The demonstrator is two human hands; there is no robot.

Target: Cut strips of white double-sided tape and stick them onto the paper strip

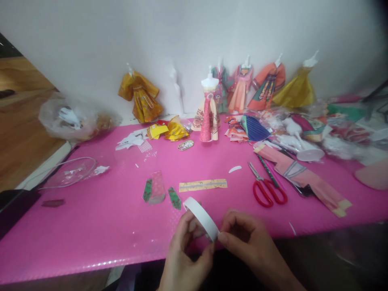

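My left hand [190, 250] is wrapped round a roll of white tape [203, 217], held on edge above the front of the pink table [100, 226]. Thumb and forefinger of my right hand [245, 234] pinch at the roll's lower right edge; the tape's end there is too small to make out. Just beyond the roll lies a patterned yellow strip [203, 185] with a grey stripe. To its left are two green patterned pieces [174, 198] on either side of a pink piece [157, 186]. Red-handled scissors [266, 190] lie to the right, blades pointing away.
Small mannequins in dresses, one in red and cream [209, 113], stand along the white wall. A pink garment piece [306, 176] lies right of the scissors, near plastic-wrapped fabrics. A plastic bag [66, 121] sits at the back left. The table's front edge runs below my hands.
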